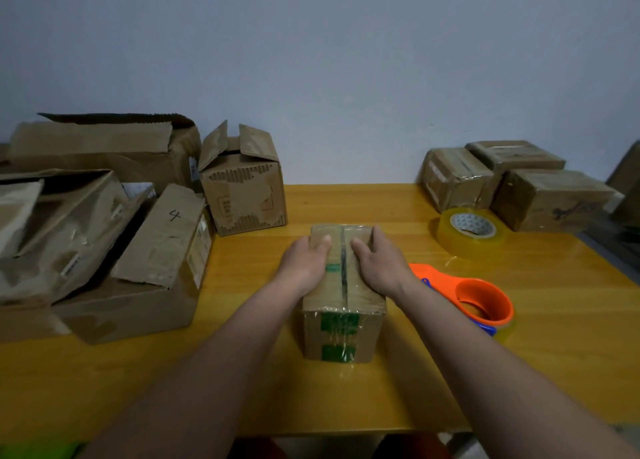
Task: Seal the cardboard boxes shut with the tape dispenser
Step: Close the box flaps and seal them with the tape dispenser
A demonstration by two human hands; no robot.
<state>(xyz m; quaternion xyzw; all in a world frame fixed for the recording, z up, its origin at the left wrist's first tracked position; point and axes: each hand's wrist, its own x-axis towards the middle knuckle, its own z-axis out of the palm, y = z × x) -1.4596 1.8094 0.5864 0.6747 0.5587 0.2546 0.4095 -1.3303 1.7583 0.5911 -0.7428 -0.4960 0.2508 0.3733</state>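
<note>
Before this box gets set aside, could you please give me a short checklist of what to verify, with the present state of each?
1. Top seam of the small brown cardboard box taped: ok, clear tape shows over the seam and down the near face.
2. Tape pressed flat: cannot tell; left hand and right hand lie on the top, fingers over the edges.
3. Far end taped: cannot tell, hidden.
4. Orange plastic tape dispenser within reach: ok, on the wooden table beside the right hand.
5. Spare clear tape roll: ok, behind the dispenser.
6. More boxes to seal: not ok, the open cardboard box with raised flaps is unsealed.
</note>
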